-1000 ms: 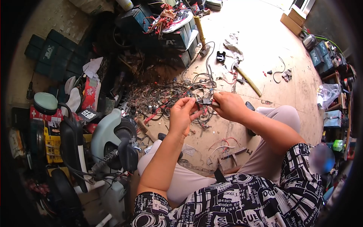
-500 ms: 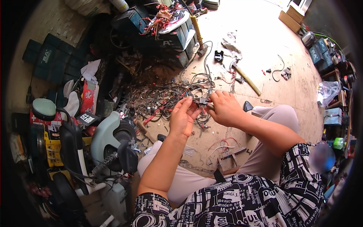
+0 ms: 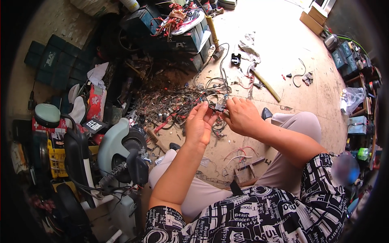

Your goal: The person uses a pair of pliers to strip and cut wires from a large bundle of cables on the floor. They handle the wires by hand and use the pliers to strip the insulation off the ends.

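Between my two hands is a small dark plug-like piece [image 3: 219,107], too small to make out fully. My left hand [image 3: 197,125] is turned palm up, its thumb and fingers pinching the piece's left side. From the right, my right hand [image 3: 244,116] is closed with its back upward, fingertips pressed against the other end. What lies under those curled fingers is hidden. Just beyond and below both hands spreads a tangle of dark cables [image 3: 186,99] with red and white wires among it.
A hammer [image 3: 265,84] with a yellowish handle lies beyond my right hand, near a black bracket-like part [image 3: 236,59]. Stacked batteries [image 3: 178,45] carry a shoe and red wires. At left stands a scooter-like frame [image 3: 113,146]. Loose wires [image 3: 241,156] lie between my legs.
My left hand has shifted slightly right and up, closer to my right hand. The dark piece stays between the fingers, tilted a little differently.
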The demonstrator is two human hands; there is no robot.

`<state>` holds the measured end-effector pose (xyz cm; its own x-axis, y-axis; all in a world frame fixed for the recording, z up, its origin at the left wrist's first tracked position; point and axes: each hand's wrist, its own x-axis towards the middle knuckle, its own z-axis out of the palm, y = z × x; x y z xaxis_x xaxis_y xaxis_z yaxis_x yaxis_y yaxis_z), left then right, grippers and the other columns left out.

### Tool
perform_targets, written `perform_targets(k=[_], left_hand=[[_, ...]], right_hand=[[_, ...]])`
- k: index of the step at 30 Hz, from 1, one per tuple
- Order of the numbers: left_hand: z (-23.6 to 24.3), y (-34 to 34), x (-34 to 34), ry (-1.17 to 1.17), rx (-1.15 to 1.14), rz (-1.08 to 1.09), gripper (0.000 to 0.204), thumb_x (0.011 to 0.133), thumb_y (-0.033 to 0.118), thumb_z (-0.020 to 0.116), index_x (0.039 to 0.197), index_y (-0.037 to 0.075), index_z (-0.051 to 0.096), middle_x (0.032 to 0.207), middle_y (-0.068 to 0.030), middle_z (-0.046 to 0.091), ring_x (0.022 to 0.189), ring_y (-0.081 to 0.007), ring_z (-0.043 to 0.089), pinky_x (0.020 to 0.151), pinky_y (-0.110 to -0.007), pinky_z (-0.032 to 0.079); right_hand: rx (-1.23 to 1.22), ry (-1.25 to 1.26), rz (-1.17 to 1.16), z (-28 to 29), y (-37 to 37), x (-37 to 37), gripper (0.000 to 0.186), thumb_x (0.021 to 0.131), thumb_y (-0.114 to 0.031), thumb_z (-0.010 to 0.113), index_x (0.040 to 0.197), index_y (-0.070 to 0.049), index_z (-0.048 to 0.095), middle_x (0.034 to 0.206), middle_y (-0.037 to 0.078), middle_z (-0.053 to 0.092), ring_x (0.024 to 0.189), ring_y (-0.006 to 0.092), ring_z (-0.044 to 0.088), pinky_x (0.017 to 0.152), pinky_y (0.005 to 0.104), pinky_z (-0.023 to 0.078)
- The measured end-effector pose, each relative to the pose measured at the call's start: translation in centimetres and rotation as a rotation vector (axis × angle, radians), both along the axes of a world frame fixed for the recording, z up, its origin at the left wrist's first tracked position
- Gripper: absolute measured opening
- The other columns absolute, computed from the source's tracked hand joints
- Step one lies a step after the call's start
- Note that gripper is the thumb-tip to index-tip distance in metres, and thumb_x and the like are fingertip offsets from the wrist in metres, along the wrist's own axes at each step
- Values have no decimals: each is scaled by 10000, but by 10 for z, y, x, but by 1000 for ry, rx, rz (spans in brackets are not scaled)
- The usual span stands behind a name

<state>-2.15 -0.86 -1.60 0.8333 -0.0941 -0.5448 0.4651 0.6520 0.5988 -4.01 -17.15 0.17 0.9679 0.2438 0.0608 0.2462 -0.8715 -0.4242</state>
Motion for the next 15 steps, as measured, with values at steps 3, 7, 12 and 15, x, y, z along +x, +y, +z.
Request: perform_targets(k=[3, 7, 12, 15], left_hand=[[1, -3, -1, 21, -6, 27, 113, 891, 110, 608, 967, 79, 531, 928, -56, 630, 872, -164, 625, 793, -359, 550], [-3, -3, -2, 3, 10, 30, 136, 901, 114, 589, 1008, 51, 533, 1013, -95, 633, 943, -199, 628, 858, -382, 533], [-2, -2, -4, -30, 33, 24, 134, 906, 111, 580, 1010, 42, 531, 995, -103, 634, 936, -201, 629, 849, -388, 539], [0, -1, -4, -37, 42, 17, 134, 908, 111, 576, 1009, 36, 530, 989, -111, 633, 926, -202, 631, 838, -386, 547]], right_hand=[[11, 3, -1, -1, 0, 0, 329, 847, -328, 584, 873, -14, 491, 819, 165, 557, 781, 337, 573, 714, 417, 441], [5, -27, 8, -3, -1, 1, 293, 850, -297, 572, 866, -10, 511, 787, 156, 585, 719, 331, 600, 653, 423, 474], [11, 54, 3, -5, -1, 2, 289, 855, -288, 567, 859, -6, 505, 761, 168, 607, 710, 346, 618, 634, 429, 490], [107, 123, -14, -2, 0, 2, 295, 841, -275, 601, 843, -5, 484, 780, 191, 588, 738, 374, 598, 655, 450, 472]])
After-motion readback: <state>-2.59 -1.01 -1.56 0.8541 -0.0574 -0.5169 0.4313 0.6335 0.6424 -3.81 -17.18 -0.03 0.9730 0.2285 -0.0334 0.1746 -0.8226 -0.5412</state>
